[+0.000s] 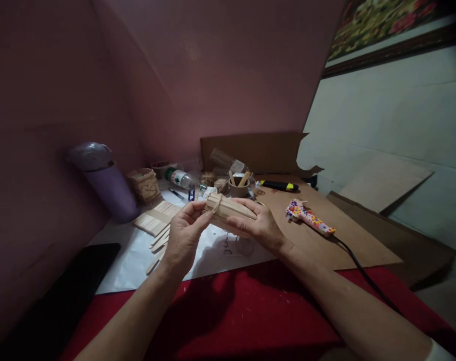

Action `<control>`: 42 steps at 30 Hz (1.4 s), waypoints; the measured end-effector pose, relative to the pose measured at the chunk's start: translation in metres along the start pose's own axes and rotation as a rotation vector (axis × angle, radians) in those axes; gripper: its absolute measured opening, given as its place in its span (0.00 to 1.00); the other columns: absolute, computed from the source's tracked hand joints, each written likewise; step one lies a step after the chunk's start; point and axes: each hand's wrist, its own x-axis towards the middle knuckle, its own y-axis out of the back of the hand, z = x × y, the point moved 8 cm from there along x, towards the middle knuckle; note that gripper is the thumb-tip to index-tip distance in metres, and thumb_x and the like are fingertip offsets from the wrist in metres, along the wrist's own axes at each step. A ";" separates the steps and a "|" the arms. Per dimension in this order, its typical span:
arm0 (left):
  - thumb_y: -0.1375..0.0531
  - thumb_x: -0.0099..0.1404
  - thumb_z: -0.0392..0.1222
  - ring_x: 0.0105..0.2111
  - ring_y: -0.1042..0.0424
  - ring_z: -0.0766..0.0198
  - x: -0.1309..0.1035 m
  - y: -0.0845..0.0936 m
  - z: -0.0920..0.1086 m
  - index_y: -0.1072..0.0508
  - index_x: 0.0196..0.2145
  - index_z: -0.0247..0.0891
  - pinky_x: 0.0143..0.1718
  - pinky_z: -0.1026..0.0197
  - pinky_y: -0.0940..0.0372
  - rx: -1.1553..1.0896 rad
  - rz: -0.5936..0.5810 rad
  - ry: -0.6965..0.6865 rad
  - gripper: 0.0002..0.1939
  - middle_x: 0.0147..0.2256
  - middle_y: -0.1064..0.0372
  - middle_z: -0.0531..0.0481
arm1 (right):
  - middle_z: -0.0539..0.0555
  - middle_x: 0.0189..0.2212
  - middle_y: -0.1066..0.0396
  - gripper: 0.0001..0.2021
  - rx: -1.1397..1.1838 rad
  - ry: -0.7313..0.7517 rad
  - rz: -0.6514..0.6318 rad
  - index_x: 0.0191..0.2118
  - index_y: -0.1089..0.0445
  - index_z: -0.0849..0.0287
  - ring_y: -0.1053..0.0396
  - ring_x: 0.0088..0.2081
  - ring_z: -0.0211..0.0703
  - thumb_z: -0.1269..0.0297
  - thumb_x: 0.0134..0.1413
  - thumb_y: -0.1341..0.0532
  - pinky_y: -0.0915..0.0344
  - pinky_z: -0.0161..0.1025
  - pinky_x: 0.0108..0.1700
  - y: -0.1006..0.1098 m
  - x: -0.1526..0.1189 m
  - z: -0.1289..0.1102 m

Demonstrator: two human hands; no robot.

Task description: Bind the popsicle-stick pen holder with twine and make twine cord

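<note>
A bundle of wooden craft sticks [235, 208] is held sideways above the white paper, with twine [217, 202] wrapped around it near its left end. My right hand [261, 221] grips the bundle from the right, thumb along the near side and fingers behind. My left hand [186, 229] is closed at the left end, its thumb and fingers pinching where the twine runs down. Its fingertips partly hide what they hold. Below and to the left, loose craft sticks [160, 240] lie beside a banded stack of craft sticks [156, 217].
A flowered glue gun [309, 218] with a black cord lies on cardboard [355, 245] at right, near a yellow-black utility knife [279, 186]. Behind are a small pot [239, 189], twine balls [220, 186] and a plastic bottle [180, 177]. A purple tumbler [113, 193] stands left.
</note>
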 end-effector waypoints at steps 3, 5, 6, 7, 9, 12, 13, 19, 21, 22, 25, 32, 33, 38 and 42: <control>0.34 0.51 0.37 0.30 0.32 0.68 0.000 0.000 0.000 0.26 0.33 0.35 0.34 0.65 0.40 -0.008 0.011 -0.002 0.09 0.31 0.26 0.51 | 0.56 0.41 0.27 0.26 0.017 -0.006 -0.019 0.48 0.31 0.58 0.30 0.42 0.48 0.51 0.43 0.34 0.33 0.45 0.44 -0.002 0.000 0.001; 0.35 0.51 0.36 0.29 0.33 0.69 0.000 0.000 0.000 0.26 0.33 0.36 0.33 0.66 0.41 -0.011 0.014 0.006 0.09 0.30 0.27 0.52 | 0.55 0.40 0.26 0.26 0.037 -0.030 -0.036 0.48 0.31 0.58 0.30 0.41 0.47 0.51 0.43 0.35 0.33 0.45 0.43 -0.003 0.000 0.004; 0.35 0.52 0.35 0.29 0.33 0.70 -0.001 0.000 0.000 0.25 0.33 0.36 0.33 0.67 0.41 -0.012 0.016 0.008 0.09 0.30 0.27 0.52 | 0.55 0.40 0.26 0.26 0.044 -0.043 -0.040 0.47 0.31 0.58 0.29 0.41 0.47 0.51 0.43 0.35 0.33 0.44 0.43 -0.004 0.001 0.005; 0.35 0.52 0.35 0.29 0.33 0.70 -0.001 -0.001 0.000 0.25 0.33 0.36 0.33 0.67 0.41 -0.013 0.017 0.011 0.09 0.30 0.27 0.52 | 0.55 0.40 0.26 0.26 0.049 -0.055 -0.040 0.47 0.30 0.58 0.30 0.41 0.47 0.51 0.42 0.34 0.33 0.44 0.43 -0.004 0.001 0.006; 0.35 0.51 0.36 0.30 0.33 0.69 -0.002 -0.001 0.001 0.25 0.33 0.36 0.33 0.66 0.41 -0.014 0.019 0.012 0.09 0.31 0.26 0.51 | 0.55 0.40 0.26 0.25 0.061 -0.068 -0.040 0.47 0.30 0.57 0.30 0.41 0.48 0.51 0.42 0.34 0.33 0.44 0.42 -0.003 0.002 0.008; 0.34 0.51 0.37 0.29 0.32 0.67 -0.003 -0.001 0.002 0.25 0.33 0.35 0.34 0.65 0.40 -0.008 0.031 0.017 0.10 0.30 0.26 0.50 | 0.53 0.38 0.26 0.24 0.106 -0.098 -0.072 0.46 0.29 0.57 0.29 0.39 0.46 0.51 0.42 0.35 0.33 0.42 0.40 -0.006 0.002 0.010; 0.34 0.50 0.37 0.29 0.32 0.67 -0.004 -0.001 0.003 0.25 0.33 0.35 0.33 0.64 0.40 -0.005 0.037 0.021 0.10 0.30 0.26 0.50 | 0.53 0.37 0.26 0.24 0.128 -0.114 -0.091 0.45 0.29 0.57 0.29 0.38 0.45 0.51 0.42 0.35 0.33 0.41 0.38 -0.007 0.001 0.011; 0.33 0.48 0.37 0.27 0.33 0.68 -0.004 0.000 0.004 0.24 0.31 0.34 0.32 0.65 0.39 -0.004 0.070 0.031 0.10 0.29 0.25 0.50 | 0.54 0.36 0.26 0.24 0.209 -0.156 -0.161 0.45 0.29 0.59 0.30 0.36 0.44 0.51 0.44 0.35 0.34 0.38 0.35 -0.015 0.000 0.013; 0.32 0.47 0.37 0.27 0.33 0.68 -0.005 0.000 0.005 0.24 0.30 0.34 0.32 0.64 0.39 0.001 0.084 0.035 0.10 0.28 0.25 0.50 | 0.54 0.36 0.26 0.24 0.222 -0.167 -0.173 0.46 0.29 0.59 0.30 0.35 0.44 0.50 0.44 0.36 0.34 0.38 0.35 -0.017 -0.001 0.013; 0.32 0.47 0.38 0.27 0.33 0.68 -0.005 0.001 0.005 0.24 0.30 0.34 0.31 0.64 0.39 0.004 0.089 0.038 0.10 0.28 0.26 0.50 | 0.53 0.35 0.26 0.24 0.223 -0.174 -0.176 0.45 0.29 0.59 0.30 0.35 0.44 0.50 0.44 0.36 0.34 0.38 0.34 -0.018 -0.001 0.013; 0.32 0.47 0.39 0.26 0.33 0.68 -0.006 0.001 0.005 0.24 0.30 0.34 0.31 0.64 0.39 0.010 0.102 0.044 0.11 0.27 0.26 0.50 | 0.53 0.34 0.26 0.23 0.210 -0.182 -0.173 0.45 0.29 0.60 0.30 0.34 0.44 0.50 0.44 0.36 0.34 0.38 0.33 -0.018 -0.002 0.013; 0.31 0.44 0.38 0.24 0.33 0.68 -0.003 0.002 0.005 0.24 0.29 0.34 0.30 0.64 0.39 0.009 0.123 0.032 0.12 0.25 0.27 0.51 | 0.53 0.35 0.26 0.22 0.122 -0.102 -0.157 0.45 0.29 0.58 0.30 0.36 0.44 0.50 0.46 0.37 0.34 0.38 0.35 -0.017 -0.001 0.011; 0.31 0.44 0.38 0.24 0.34 0.68 -0.003 0.003 0.005 0.24 0.29 0.34 0.30 0.64 0.40 0.007 0.126 0.032 0.11 0.25 0.27 0.51 | 0.53 0.36 0.26 0.22 0.108 -0.087 -0.151 0.45 0.28 0.57 0.30 0.36 0.44 0.51 0.46 0.37 0.34 0.38 0.35 -0.016 -0.001 0.011; 0.32 0.48 0.38 0.24 0.36 0.70 -0.002 0.005 0.002 0.23 0.31 0.34 0.28 0.66 0.42 0.017 0.090 0.006 0.10 0.27 0.26 0.51 | 0.53 0.36 0.26 0.22 0.121 -0.097 -0.142 0.45 0.29 0.58 0.29 0.36 0.44 0.50 0.46 0.37 0.34 0.38 0.36 -0.017 0.000 0.015; 0.35 0.53 0.40 0.26 0.36 0.71 -0.001 0.005 0.000 0.23 0.33 0.35 0.28 0.67 0.43 0.036 0.052 -0.009 0.09 0.29 0.26 0.51 | 0.54 0.39 0.26 0.23 0.129 -0.099 -0.126 0.47 0.30 0.58 0.29 0.38 0.45 0.51 0.46 0.37 0.33 0.40 0.38 -0.015 0.000 0.013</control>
